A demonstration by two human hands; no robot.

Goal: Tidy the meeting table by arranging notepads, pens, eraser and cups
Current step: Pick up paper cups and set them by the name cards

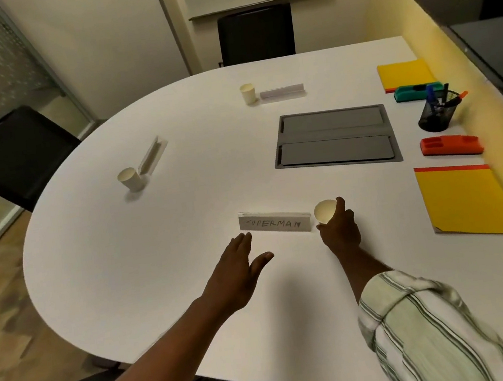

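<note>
My right hand [340,232] grips a white paper cup [324,210] standing just right of a name card [274,225] on the white table [157,268]. With straight fingers, my left hand [238,269] hovers just below the card's left end. Two more paper cups [129,178] [248,93] stand farther off, each beside a name card [153,154] [282,91]. Along the right side lie a yellow notepad [468,202], an orange eraser [450,145], a black mesh pen holder [436,114] with pens, a green eraser [417,92] and another yellow notepad [405,75].
A grey cable hatch [335,138] is set into the table's middle. Black chairs stand at the far end [255,34] and at the left [12,156]. A yellow ledge [472,114] runs along the table's right edge. A whiteboard hangs on the far wall.
</note>
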